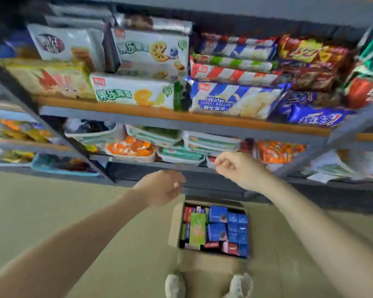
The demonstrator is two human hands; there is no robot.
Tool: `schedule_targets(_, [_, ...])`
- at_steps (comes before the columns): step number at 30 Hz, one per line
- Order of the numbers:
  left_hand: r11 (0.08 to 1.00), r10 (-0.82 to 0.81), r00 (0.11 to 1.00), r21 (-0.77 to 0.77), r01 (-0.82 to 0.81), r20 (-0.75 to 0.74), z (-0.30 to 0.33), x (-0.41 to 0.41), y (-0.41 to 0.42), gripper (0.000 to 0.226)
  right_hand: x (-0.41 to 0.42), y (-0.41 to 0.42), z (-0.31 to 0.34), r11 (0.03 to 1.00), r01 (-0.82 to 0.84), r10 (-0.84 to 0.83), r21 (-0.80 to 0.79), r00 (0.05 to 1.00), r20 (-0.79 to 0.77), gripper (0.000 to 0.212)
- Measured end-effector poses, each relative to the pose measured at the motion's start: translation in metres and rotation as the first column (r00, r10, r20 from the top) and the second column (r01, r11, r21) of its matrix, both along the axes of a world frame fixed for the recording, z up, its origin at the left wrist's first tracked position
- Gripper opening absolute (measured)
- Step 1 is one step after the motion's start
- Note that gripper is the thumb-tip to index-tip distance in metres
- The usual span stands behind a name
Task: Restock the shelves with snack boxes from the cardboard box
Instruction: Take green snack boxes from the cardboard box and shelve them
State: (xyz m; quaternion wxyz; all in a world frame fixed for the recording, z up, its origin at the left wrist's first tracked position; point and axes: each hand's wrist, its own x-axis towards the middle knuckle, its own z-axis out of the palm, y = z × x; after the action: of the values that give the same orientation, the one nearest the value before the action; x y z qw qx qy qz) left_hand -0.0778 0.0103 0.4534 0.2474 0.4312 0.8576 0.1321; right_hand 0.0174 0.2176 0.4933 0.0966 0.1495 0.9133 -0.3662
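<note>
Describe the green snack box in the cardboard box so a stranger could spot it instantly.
Find the open cardboard box on the floor, just ahead of the person's shoes. The green snack box lies on top at its left side. It is the only bright green, long narrow pack there; its neighbours are blue and red.

Motion blur softens nearly everything we see. The left hand [162,187] smears at its fingers [178,182], so we cannot tell whether they curl or lie straight. The right hand [235,166] turns its knuckles our way, hiding its palm and whatever its fingers [223,163] may touch at the lower shelf's edge. Print on the snack boxes [218,224] in the cardboard box [173,224] is too small for us to read. The shelves [181,123] run off both side edges, their outer packets cut short. Our shoes [174,286] are cropped by the bottom edge.
</note>
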Motion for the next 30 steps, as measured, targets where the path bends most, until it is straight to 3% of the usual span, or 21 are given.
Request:
schedule_targets(5, [0.972, 0.234, 0.950, -0.086, -0.220, 0.209, -0.139, 0.024, -0.014, 0.030, 0.048, -0.010, -0.165, 0.994, 0.110, -0.110, 0.021, 0.910, 0.400, 0.008])
schedule_targets(10, [0.875, 0.485, 0.793, -0.219, -0.433, 0.368, -0.294, 0.076, -0.023, 0.026, 0.092, -0.020, -0.327, 0.992, 0.119, -0.122, 0.044, 0.794, 0.595, 0.015])
schedule_targets(17, [0.835, 0.549, 0.721, -0.306, -0.457, 0.422, -0.461, 0.111, -0.044, 0.025, 0.076, -0.057, -0.524, 0.960, 0.280, -0.240, 0.021, 0.781, 0.577, 0.025])
schedule_targets(21, [0.806, 0.592, 0.688, -0.307, -0.506, 0.420, -0.516, 0.108, -0.054, 0.026, 0.064, -0.078, -0.598, 0.875, 0.451, -0.468, 0.174, 0.703, 0.535, 0.076])
schedule_targets(24, [0.758, 0.650, 0.618, -0.312, -0.573, 0.443, -0.543, 0.107, -0.055, 0.025, 0.062, -0.086, -0.626, 0.794, 0.576, -0.577, 0.194, 0.614, 0.538, 0.096])
schedule_targets(27, [0.743, 0.662, 0.594, -0.301, -0.598, 0.457, -0.556, 0.110, -0.054, 0.025, 0.061, -0.087, -0.638, 0.729, 0.656, -0.639, 0.194, 0.551, 0.537, 0.095])
schedule_targets(30, [0.738, 0.664, 0.580, -0.292, -0.608, 0.471, -0.556, 0.115, -0.052, 0.025, 0.062, -0.080, -0.636, 0.725, 0.661, -0.654, 0.193, 0.574, 0.492, 0.071])
